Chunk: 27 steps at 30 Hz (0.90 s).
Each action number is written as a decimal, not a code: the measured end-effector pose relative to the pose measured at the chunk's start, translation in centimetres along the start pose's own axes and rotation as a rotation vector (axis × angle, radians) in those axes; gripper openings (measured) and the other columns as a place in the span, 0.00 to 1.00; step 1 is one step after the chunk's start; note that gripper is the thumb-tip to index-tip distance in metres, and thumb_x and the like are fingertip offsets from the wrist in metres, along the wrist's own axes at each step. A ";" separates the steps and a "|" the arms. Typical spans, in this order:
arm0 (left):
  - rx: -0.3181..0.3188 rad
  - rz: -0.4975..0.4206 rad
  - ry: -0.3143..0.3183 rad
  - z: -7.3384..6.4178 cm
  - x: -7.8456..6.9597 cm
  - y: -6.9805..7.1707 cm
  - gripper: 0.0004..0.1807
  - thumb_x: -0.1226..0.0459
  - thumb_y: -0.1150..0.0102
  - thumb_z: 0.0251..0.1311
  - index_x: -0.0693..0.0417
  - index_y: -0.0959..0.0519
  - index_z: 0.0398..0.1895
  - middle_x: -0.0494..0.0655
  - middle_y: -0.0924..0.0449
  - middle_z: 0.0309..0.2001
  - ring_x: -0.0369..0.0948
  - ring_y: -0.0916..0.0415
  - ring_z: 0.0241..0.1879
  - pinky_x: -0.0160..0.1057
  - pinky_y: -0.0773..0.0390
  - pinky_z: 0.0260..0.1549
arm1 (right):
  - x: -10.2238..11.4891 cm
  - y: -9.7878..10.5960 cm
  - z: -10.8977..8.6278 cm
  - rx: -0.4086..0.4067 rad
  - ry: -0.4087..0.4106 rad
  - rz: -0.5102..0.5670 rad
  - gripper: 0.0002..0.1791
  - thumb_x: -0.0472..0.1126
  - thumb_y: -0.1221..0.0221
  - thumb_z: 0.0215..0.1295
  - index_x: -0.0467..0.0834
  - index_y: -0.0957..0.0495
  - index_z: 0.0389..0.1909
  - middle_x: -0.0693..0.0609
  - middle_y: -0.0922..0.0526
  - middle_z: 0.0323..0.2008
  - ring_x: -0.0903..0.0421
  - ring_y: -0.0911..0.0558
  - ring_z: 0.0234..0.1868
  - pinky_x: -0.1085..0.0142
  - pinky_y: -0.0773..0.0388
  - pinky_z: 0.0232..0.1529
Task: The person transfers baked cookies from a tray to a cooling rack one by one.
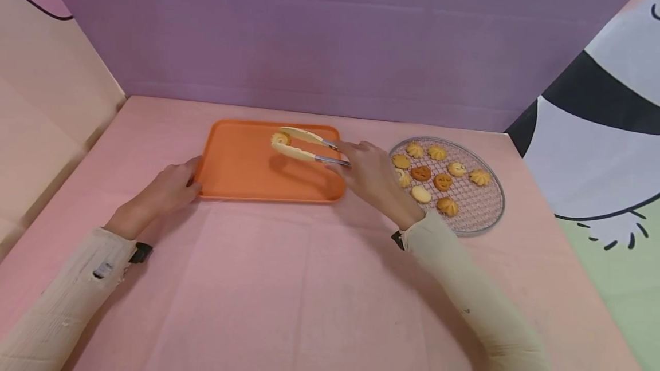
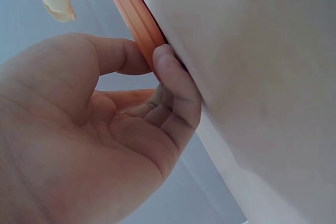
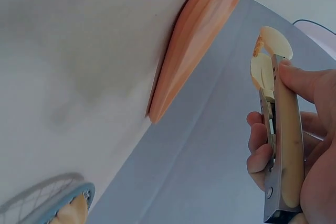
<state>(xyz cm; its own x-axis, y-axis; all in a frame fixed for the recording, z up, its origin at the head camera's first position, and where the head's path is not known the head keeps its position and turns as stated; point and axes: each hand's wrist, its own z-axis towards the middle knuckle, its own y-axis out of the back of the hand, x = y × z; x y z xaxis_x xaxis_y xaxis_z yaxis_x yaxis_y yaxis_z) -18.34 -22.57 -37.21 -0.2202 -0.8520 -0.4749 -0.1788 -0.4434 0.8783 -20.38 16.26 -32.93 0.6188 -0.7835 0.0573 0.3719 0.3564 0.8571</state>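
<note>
An orange rectangular tray [image 1: 234, 168] lies on the pink table, and my left hand [image 1: 167, 190] pinches its left edge. In the left wrist view the thumb and curled fingers meet around the tray's rim [image 2: 137, 22]. My right hand [image 1: 373, 179] grips a pair of tongs [image 1: 295, 152] with metal arms and cream-coloured tips. Between those tips sits a swirled cookie [image 1: 281, 139], held above the tray, whose surface carries a shadow beneath it. From the right wrist view, the tongs [image 3: 289, 145] lie along the palm and a browned edge of the cookie [image 3: 258, 46] shows.
To the right stands a round wire-mesh rack [image 1: 482, 210] with several cookies on it, some piped, some with faces. My right forearm passes in front of its near left side. A purple wall [image 1: 309, 44] rises behind the table.
</note>
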 end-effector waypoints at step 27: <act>-0.007 0.001 0.017 0.0 -0.2 -0.1 0.34 0.69 0.52 0.66 0.79 0.48 0.72 0.78 0.32 0.60 0.58 0.29 0.48 0.60 0.29 0.54 | -1.7 4.0 -5.9 -0.090 -0.020 0.011 0.27 0.50 0.28 0.56 0.40 0.17 0.54 0.43 0.12 0.39 0.46 0.16 0.33 0.54 0.21 0.26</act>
<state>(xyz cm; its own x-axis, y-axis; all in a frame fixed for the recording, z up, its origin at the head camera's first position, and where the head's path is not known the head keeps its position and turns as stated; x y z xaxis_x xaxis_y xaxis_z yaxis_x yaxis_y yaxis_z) -18.25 -22.39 -37.26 -0.2045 -0.8570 -0.4730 -0.1715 -0.4444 0.8793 -15.92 22.03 -32.60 0.6095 -0.7890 0.0772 0.4265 0.4084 0.8070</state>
